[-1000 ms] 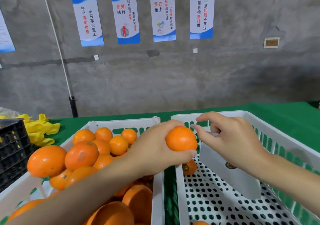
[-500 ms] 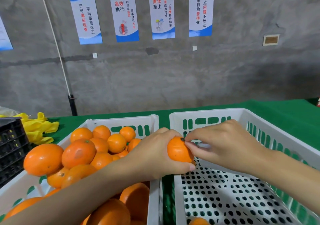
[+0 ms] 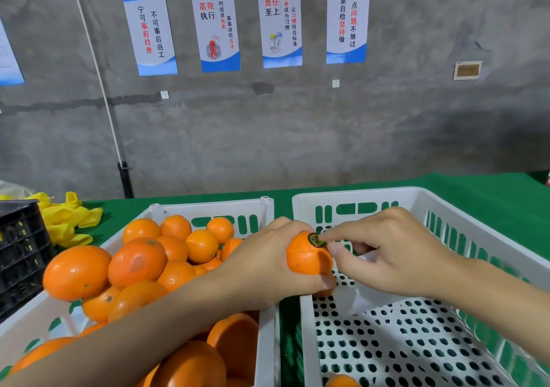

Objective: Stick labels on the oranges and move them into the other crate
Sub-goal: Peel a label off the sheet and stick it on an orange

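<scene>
My left hand [image 3: 262, 270] grips an orange [image 3: 306, 260] above the gap between two white crates. A round dark-and-yellow label [image 3: 316, 240] sits on top of this orange. My right hand [image 3: 393, 255] reaches in from the right with curled fingers, its index fingertip on the label's edge. A white label sheet [image 3: 364, 291] shows under that hand, apparently held by its lower fingers. The left crate [image 3: 208, 206] is piled with several oranges [image 3: 137, 261]. The right crate [image 3: 357, 194] has a perforated floor, with one orange [image 3: 342, 381] at its near edge.
Both crates stand on a green-covered table [image 3: 476, 190] against a grey wall. A black crate [image 3: 18, 252] sits at the far left, with yellow material [image 3: 65, 217] bunched behind it. A pole [image 3: 125, 178] leans at the wall.
My right hand came down onto the orange and put the label on its top. The left hand kept holding the orange in about the same place.
</scene>
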Demonstrator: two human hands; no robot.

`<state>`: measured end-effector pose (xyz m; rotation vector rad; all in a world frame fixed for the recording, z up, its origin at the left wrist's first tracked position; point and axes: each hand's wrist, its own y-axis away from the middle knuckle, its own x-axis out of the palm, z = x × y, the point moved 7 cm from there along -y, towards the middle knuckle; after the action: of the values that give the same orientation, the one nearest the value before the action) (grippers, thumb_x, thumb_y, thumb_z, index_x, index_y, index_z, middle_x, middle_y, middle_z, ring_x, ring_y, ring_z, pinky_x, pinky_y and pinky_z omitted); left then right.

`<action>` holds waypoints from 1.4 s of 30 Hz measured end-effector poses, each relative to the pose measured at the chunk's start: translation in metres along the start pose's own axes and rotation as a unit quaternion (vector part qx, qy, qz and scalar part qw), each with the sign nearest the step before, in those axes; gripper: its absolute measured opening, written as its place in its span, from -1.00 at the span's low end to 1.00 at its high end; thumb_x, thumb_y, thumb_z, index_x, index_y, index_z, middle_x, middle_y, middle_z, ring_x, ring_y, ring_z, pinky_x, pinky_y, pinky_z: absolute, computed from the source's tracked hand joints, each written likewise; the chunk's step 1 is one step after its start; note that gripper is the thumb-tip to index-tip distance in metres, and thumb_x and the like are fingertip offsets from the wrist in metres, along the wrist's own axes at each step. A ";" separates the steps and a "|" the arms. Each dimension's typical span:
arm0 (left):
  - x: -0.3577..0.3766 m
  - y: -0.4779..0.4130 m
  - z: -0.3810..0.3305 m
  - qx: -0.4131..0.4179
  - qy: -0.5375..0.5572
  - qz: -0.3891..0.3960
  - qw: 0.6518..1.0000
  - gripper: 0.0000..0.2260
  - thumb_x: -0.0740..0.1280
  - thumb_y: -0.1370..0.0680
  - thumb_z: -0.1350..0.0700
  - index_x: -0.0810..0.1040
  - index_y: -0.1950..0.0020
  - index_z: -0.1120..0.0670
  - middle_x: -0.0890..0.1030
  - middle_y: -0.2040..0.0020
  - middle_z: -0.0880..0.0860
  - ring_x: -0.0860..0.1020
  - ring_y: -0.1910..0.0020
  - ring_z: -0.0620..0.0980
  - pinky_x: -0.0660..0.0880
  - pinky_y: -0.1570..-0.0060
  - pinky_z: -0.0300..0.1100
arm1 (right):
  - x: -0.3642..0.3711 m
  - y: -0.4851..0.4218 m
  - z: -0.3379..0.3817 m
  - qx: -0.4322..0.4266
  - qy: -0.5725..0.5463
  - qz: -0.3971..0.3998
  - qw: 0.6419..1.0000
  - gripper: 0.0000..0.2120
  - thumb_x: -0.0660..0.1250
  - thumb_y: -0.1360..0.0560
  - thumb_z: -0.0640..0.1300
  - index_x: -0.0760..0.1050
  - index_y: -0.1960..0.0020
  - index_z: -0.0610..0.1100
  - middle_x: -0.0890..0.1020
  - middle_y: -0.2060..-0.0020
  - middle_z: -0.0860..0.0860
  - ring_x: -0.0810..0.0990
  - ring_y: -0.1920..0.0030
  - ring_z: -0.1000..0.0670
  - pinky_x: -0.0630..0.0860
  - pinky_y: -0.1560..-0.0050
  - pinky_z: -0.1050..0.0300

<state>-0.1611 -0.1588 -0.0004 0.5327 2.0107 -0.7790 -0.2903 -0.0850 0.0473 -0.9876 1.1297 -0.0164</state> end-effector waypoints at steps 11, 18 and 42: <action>0.001 0.001 -0.003 0.022 -0.002 0.013 1.000 -0.34 0.46 -0.36 -0.37 0.32 -0.40 -0.31 0.41 -0.24 -0.30 0.47 -0.19 -0.19 0.54 -0.19 -0.09 | -0.006 -0.002 -0.012 0.044 -0.020 -0.049 0.998 -0.66 0.20 -0.51 0.03 0.55 0.38 -0.02 0.37 0.59 0.05 0.33 0.53 0.05 0.35 0.47 0.11; 0.006 0.006 -0.017 0.056 0.032 0.082 0.995 -0.32 0.50 -0.40 -0.28 0.26 -0.43 -0.37 0.37 -0.29 -0.42 0.40 -0.27 -0.38 0.46 -0.26 -0.32 | -0.021 -0.001 -0.055 0.205 -0.055 -0.144 0.967 -0.69 0.29 -0.56 0.01 0.63 0.28 -0.07 0.39 0.60 0.00 0.26 0.53 0.08 0.19 0.48 0.25; 0.015 0.006 -0.034 -0.041 0.304 0.132 0.942 -0.59 0.39 -0.39 -0.30 0.57 -0.22 -0.32 0.61 -0.25 -0.27 0.54 -0.27 -0.27 0.49 -0.30 -0.19 | 0.017 0.002 -0.080 0.345 -0.228 -0.115 0.903 -0.71 0.32 -0.53 0.10 0.62 0.14 -0.12 0.67 0.10 -0.20 0.61 0.00 -0.20 0.54 -0.12 -0.08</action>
<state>-0.1846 -0.1295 -0.0013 1.0697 2.4420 -0.3831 -0.3431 -0.1440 0.0278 -0.4376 0.4967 -0.3398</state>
